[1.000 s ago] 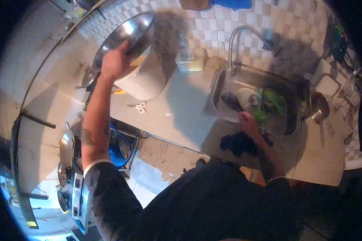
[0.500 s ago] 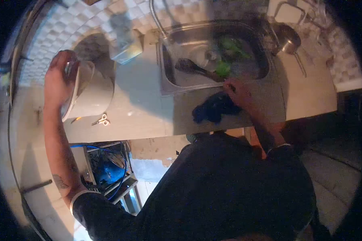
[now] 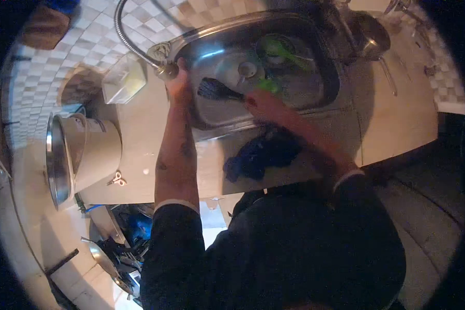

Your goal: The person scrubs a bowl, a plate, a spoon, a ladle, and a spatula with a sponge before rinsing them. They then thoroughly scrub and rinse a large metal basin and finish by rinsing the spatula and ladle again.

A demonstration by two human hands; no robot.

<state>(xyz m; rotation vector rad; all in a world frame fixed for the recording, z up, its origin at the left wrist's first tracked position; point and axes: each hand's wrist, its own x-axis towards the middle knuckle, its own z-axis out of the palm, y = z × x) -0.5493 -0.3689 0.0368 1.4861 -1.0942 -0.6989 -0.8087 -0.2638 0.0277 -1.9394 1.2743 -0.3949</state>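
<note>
My left hand (image 3: 178, 82) is closed round the head of the flexible metal faucet hose (image 3: 123, 33) at the sink's left edge. In my right hand (image 3: 258, 103) is the handle of a dark spatula (image 3: 216, 90), its broad end over the metal sink (image 3: 222, 116). Behind the right hand, green utensils (image 3: 284, 51) and a small round cup (image 3: 247, 68) lie in the basin. A dark blue cloth (image 3: 261, 155) is bunched on the counter below the sink.
A white bucket (image 3: 95, 144) with a metal lid or basin (image 3: 57, 160) stands at the left, near scissors (image 3: 118, 179). A clear container (image 3: 124, 82) sits left of the sink. A metal pot (image 3: 369, 39) is at the right.
My left hand has moved from the bucket rightward to the faucet head and closed on it. The spatula in my right hand has shifted within the view, which has turned.
</note>
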